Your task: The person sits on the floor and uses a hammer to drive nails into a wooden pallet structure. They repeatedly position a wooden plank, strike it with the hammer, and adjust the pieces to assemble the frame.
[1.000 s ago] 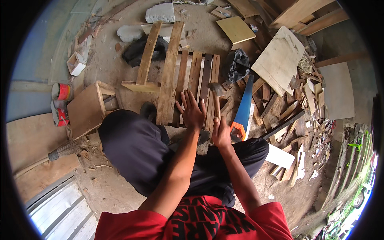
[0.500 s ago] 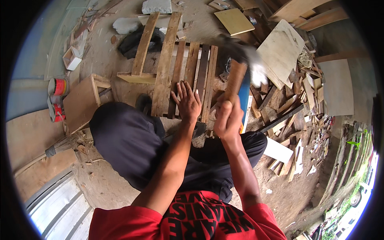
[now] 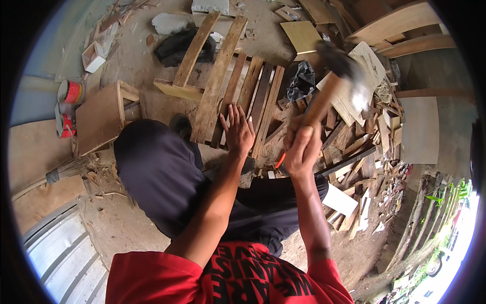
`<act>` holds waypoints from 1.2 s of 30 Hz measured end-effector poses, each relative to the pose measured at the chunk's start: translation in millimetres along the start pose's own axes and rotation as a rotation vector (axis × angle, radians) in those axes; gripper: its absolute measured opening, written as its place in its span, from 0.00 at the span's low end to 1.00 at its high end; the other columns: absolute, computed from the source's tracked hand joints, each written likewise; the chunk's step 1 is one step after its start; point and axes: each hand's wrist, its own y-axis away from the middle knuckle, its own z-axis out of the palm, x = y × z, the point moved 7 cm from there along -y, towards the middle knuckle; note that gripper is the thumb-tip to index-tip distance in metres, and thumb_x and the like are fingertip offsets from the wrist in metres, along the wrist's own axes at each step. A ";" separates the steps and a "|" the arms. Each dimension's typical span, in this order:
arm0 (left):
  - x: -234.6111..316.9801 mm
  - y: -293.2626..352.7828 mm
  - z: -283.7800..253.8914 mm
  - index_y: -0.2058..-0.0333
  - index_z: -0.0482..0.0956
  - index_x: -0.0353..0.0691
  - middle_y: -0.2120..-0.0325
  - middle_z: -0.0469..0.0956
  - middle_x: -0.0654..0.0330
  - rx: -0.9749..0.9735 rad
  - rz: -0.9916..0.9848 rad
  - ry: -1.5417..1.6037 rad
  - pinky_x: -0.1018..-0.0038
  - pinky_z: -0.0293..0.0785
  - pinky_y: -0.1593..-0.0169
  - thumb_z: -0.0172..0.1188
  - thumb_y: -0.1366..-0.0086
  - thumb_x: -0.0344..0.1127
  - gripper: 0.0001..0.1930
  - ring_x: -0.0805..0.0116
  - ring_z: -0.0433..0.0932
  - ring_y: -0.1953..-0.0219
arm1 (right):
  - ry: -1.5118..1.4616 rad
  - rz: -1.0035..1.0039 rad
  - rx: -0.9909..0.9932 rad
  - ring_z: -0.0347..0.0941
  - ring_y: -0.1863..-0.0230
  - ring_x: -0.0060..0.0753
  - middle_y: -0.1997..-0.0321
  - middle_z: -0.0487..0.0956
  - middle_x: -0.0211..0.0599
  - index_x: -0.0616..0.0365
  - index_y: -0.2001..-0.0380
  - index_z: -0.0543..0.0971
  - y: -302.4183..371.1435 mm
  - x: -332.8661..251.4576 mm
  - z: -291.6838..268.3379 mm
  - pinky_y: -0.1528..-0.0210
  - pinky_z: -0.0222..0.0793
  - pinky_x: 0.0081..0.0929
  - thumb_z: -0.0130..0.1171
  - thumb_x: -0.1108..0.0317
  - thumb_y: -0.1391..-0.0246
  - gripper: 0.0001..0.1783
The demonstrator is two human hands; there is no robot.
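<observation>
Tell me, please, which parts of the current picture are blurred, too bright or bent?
Head view, centre right: the hammer in the right hand is smeared, most strongly at its head, while the left hand on the wooden slats looks fairly sharp; head view, lower right: the outdoor strip is washed out to white; head view, rim: the upper-right plank bows, likely from the lens.

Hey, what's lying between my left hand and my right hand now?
From your left hand, the head view shows the rightmost wooden slat, then a strip of ground, with an orange piece close by your right hand.
</observation>
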 end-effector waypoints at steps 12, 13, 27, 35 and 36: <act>1.9 -0.2 0.5 0.32 0.53 0.31 0.31 0.52 0.45 0.003 0.043 0.075 0.46 0.34 0.28 0.33 0.24 0.51 0.32 0.52 0.45 0.27 | 0.250 0.449 -0.036 0.69 0.83 0.36 0.85 0.69 0.40 0.63 0.70 0.69 80.6 132.6 -20.2 0.80 0.60 0.36 0.44 0.56 0.29 0.21; 2.1 -1.1 1.6 0.32 0.53 0.32 0.31 0.52 0.46 0.009 0.048 0.113 0.45 0.34 0.28 0.33 0.25 0.53 0.33 0.52 0.45 0.27 | 0.231 0.422 -0.011 0.69 0.82 0.32 0.85 0.69 0.37 0.63 0.71 0.69 84.6 131.6 -24.5 0.79 0.61 0.35 0.43 0.55 0.29 0.21; 2.7 -17.1 -16.4 0.56 0.75 0.27 0.54 0.74 0.44 0.141 0.039 0.480 0.57 0.69 0.47 0.53 0.30 0.40 0.17 0.48 0.73 0.51 | 0.119 0.608 0.354 0.54 0.82 0.14 0.83 0.61 0.20 0.53 0.76 0.66 181.6 228.7 -71.7 0.81 0.53 0.21 0.39 0.47 0.29 0.26; -14.6 -30.1 -27.7 0.51 0.73 0.29 0.67 0.79 0.55 -0.261 -0.163 1.191 0.72 0.76 0.77 0.45 0.25 0.45 0.21 0.68 0.82 0.74 | 0.045 0.591 0.423 0.54 0.84 0.14 0.84 0.59 0.21 0.52 0.78 0.64 179.2 231.0 -71.4 0.83 0.53 0.21 0.42 0.46 0.30 0.26; -21.4 -28.2 -28.2 0.50 0.73 0.29 0.68 0.79 0.56 -0.258 -0.197 1.269 0.73 0.77 0.77 0.45 0.25 0.46 0.22 0.68 0.82 0.73 | 0.022 0.598 0.415 0.54 0.84 0.14 0.84 0.58 0.21 0.52 0.78 0.64 178.1 224.4 -67.4 0.83 0.53 0.21 0.42 0.46 0.30 0.26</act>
